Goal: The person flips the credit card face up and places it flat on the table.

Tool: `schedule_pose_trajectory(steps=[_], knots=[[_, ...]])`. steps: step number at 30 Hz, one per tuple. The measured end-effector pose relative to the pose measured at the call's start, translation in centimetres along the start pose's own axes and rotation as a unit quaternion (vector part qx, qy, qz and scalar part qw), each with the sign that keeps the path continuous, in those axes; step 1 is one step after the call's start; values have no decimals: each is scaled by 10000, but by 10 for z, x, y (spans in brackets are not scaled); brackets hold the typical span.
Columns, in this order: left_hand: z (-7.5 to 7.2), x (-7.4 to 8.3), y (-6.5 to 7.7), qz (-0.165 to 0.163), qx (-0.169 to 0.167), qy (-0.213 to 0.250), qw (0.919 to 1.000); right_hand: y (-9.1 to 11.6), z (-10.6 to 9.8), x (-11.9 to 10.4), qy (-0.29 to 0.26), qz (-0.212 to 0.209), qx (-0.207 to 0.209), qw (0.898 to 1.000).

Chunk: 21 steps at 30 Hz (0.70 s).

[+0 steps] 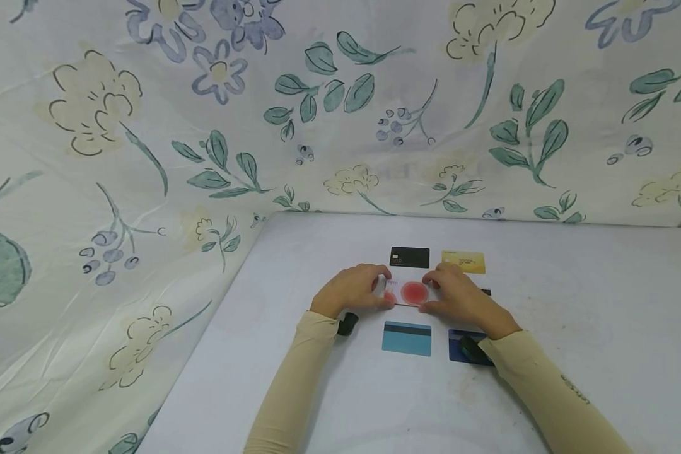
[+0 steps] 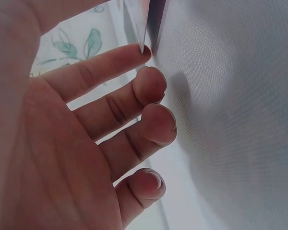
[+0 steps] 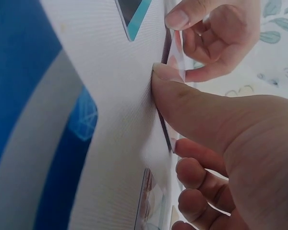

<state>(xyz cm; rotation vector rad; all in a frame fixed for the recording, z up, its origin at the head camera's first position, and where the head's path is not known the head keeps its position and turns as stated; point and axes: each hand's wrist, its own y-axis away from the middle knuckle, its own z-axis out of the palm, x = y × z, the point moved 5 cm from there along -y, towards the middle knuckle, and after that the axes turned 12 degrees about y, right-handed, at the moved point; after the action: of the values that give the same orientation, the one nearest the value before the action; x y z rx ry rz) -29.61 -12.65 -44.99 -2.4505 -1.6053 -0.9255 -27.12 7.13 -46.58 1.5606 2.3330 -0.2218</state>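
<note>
Toward the desk's far edge, left hand and right hand pinch opposite ends of the red-circled card, seemingly squaring it; next probably calls for level lowering, then gentle release.

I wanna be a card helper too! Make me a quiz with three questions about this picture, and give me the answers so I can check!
1. True or false: the left hand and the right hand both hold the card with the red circle.
2. In the head view, what colour is the card just right of the black card? A) dark blue B) gold C) green
3. Fill the gap: the light blue card has a dark ____ across it.

Key: 1. True. 2. B. 3. Stripe.
</note>
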Motion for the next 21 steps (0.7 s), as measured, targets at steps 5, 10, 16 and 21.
schedule_pose_trajectory(steps=[5, 10, 16, 21], knots=[[0, 0, 0, -8, -29, 4, 10000, 0, -1, 0, 9, 15, 2, 10000], [-1, 0, 2, -36, -54, 39, 10000, 0, -1, -1, -13, 27, -6, 10000], [-1, 1, 2, -44, -79, 43, 9999, 0, -1, -2, -25, -2, 11, 10000], [-1, 1, 2, -24, -76, 45, 10000, 1, -1, -1, -22, 33, 6, 10000]])
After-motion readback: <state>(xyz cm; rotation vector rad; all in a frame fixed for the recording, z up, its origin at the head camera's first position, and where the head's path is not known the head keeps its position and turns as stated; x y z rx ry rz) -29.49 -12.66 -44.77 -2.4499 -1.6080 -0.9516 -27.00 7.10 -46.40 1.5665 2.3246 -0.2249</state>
